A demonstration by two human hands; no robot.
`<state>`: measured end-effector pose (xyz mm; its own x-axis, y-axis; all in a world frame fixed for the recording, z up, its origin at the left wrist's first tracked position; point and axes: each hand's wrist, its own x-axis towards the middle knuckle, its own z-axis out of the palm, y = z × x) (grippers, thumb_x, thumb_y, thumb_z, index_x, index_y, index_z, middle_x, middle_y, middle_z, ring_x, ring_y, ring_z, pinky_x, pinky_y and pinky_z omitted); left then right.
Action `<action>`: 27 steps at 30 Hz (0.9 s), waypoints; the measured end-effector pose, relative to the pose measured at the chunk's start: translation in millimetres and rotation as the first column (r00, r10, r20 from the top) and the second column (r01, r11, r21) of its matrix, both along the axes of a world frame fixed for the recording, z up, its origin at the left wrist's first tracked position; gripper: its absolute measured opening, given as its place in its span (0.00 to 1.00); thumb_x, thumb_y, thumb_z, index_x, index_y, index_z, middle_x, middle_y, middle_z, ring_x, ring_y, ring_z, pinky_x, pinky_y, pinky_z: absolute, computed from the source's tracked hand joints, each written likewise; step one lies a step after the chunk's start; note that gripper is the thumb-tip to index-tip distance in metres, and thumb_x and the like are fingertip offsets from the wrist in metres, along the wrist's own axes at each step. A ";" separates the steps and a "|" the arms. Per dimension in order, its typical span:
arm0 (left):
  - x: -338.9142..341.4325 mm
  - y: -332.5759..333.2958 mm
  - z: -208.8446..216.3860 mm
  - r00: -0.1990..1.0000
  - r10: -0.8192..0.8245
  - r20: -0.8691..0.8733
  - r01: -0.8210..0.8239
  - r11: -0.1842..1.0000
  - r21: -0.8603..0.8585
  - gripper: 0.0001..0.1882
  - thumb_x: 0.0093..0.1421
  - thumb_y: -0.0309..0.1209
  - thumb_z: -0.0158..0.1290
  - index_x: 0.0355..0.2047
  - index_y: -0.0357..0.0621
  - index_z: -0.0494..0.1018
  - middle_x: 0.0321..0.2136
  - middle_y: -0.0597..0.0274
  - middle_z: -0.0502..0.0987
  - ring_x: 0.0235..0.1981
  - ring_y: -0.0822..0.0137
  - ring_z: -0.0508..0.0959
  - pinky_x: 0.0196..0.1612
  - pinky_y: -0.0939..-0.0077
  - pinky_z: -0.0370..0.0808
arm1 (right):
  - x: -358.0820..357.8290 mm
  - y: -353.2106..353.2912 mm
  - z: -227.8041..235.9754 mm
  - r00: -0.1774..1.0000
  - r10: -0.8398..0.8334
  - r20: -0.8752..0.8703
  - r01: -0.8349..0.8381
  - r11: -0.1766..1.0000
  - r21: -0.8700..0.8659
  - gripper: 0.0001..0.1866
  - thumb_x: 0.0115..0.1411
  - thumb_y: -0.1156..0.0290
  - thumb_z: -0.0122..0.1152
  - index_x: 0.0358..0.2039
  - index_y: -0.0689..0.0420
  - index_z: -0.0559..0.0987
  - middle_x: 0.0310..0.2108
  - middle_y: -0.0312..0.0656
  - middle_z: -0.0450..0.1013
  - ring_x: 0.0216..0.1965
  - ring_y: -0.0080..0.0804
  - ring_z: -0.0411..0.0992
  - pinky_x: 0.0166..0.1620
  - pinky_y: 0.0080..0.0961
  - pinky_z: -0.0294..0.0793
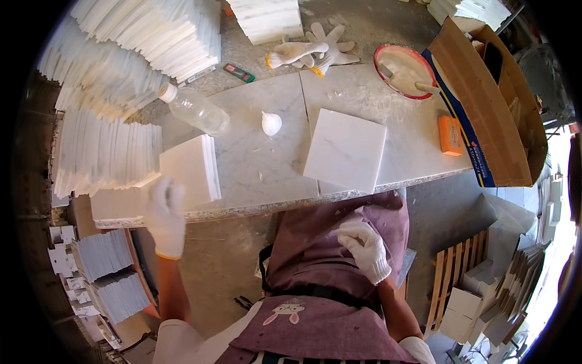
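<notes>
Both my hands wear white knit gloves. My left hand (165,218) is at the table's front left edge, beside a short row of white tiles (187,165) standing on edge; its fingers are smeared by motion. In front of my purple apron (339,242), below the table edge, my right hand (366,247) has its fingers curled together; anything inside them is hidden. A square white marble-look tile (345,148) lies flat on the stone-topped table (254,164), its near corner close to the front edge. Left of this tile sits a small white rounded lump (271,124).
A clear plastic bottle (199,114) lies near tall tile stacks (109,148) on the left. Farther back are a green-and-red tool (239,73) and spare gloves (333,47). On the right are a red-rimmed bowl of pale paste (407,71), an orange box (450,135) and an open cardboard box (485,103).
</notes>
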<state>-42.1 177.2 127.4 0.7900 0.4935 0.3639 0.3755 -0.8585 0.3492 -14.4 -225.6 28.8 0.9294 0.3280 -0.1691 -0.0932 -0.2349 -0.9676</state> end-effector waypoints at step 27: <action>60.4 -281.7 -94.3 0.078 -0.996 0.033 0.926 0.060 -0.372 0.35 0.57 0.44 0.63 0.63 0.45 0.70 0.63 0.54 0.69 0.68 0.52 0.65 0.72 0.48 0.58 | -23.9 -88.5 -54.1 0.913 -0.312 -0.264 0.338 0.939 0.058 0.20 0.74 0.59 0.53 0.50 0.65 0.80 0.41 0.39 0.81 0.39 0.26 0.76 0.47 0.24 0.74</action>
<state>18.3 -104.6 33.1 0.6529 -0.7357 0.1804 -0.6372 -0.4047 0.6559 -38.3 -314.2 -25.3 0.9203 0.0424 -0.3889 -0.3866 -0.0541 -0.9207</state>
